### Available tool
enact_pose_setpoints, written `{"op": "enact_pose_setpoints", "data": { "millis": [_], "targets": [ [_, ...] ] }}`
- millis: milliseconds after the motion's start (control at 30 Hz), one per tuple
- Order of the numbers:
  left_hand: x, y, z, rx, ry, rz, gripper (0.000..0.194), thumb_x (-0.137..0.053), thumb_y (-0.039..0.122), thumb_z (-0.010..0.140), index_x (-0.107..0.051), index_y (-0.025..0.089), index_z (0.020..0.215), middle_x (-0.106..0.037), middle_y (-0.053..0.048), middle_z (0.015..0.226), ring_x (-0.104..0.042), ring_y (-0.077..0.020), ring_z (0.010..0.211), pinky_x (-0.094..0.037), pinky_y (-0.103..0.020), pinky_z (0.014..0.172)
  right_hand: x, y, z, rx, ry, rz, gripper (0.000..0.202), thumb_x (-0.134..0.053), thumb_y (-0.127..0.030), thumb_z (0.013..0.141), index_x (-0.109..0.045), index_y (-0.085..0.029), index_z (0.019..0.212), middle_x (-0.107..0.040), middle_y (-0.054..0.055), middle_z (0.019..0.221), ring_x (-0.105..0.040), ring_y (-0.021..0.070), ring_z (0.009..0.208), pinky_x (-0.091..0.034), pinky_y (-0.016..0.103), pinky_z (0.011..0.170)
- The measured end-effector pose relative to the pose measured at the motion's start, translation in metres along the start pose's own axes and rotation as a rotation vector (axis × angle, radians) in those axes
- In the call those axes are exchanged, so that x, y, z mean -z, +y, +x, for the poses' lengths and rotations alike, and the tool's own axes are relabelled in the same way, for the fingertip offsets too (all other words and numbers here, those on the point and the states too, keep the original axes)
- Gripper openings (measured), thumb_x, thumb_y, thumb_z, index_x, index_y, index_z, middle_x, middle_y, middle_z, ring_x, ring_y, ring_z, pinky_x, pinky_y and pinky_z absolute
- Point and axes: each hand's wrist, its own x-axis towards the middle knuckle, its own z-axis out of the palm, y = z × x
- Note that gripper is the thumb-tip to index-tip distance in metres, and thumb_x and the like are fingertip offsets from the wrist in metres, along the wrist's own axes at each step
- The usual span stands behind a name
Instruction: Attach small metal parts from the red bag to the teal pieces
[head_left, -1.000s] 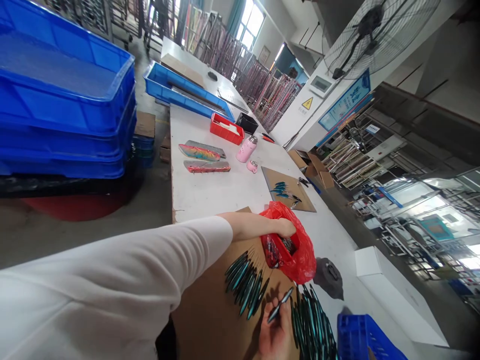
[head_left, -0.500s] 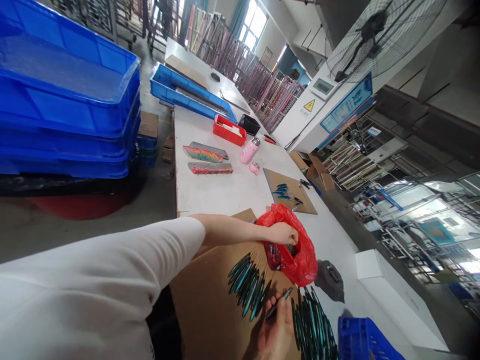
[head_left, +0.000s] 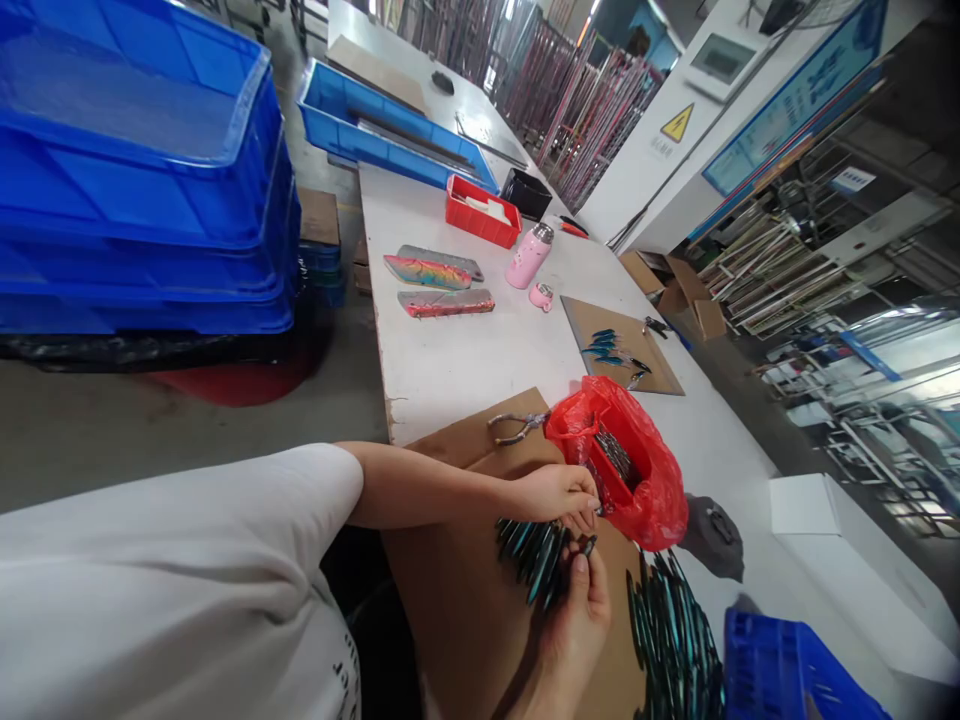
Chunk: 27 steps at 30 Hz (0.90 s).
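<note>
My left hand [head_left: 559, 495] reaches in from the left, fingers pinched on a small shiny piece too small to name. It is beside a red plastic bag [head_left: 660, 490] around a red box [head_left: 606, 475] of small metal parts [head_left: 615, 452]. Below it, my right hand [head_left: 577, 620], palm up, grips a slim dark fishing lure [head_left: 589, 546] whose tip shows past the fingers. A row of dark teal lures [head_left: 536, 560] lies left of my right hand, partly covered by my hands. A larger pile of lures [head_left: 675, 630] is to its right. Cardboard [head_left: 465, 600] lies underneath.
Pliers [head_left: 519, 428] lie by the bag. Beyond are a board [head_left: 637, 350] with blue lures, a pink bottle [head_left: 529, 256], a red tray [head_left: 484, 225] and a blue tray [head_left: 390, 125]. Blue crates [head_left: 150, 220] stand left; a blue basket [head_left: 780, 660] and white box [head_left: 832, 560] stand right.
My left hand has come out of the red bag and down beside my right hand, showing the metal parts in the box. My right hand still holds a lure. The view has shifted.
</note>
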Motion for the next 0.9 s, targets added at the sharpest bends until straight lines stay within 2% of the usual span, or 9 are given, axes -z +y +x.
{"op": "enact_pose_setpoints", "data": {
  "millis": [400,900],
  "targets": [
    [0.0054,0.0024,-0.0060,-0.081,-0.027,0.175,0.012,-0.045,0.027,0.081,-0.043,0.016,0.082,-0.060,-0.002,0.074,-0.059,-0.0092,0.067,-0.048,-0.021,0.060,-0.0078,-0.0058,-0.0048,-0.048,0.033,-0.005,0.029,-0.062,-0.030,0.067,-0.059,-0.023,0.095,-0.065,-0.004,0.086,-0.059,0.0071,0.077,-0.047,0.019,0.074],
    [0.0079,0.0039,-0.0061,-0.101,-0.013,0.345,0.013,-0.044,0.029,0.081,-0.044,0.016,0.084,-0.062,-0.002,0.077,-0.058,-0.0091,0.067,-0.047,-0.019,0.058,-0.0067,-0.0050,-0.0037,-0.045,0.042,-0.014,0.030,-0.063,-0.029,0.067,-0.060,-0.024,0.096,-0.065,-0.003,0.084,-0.059,0.0080,0.074,-0.048,0.020,0.072]
  ]
}}
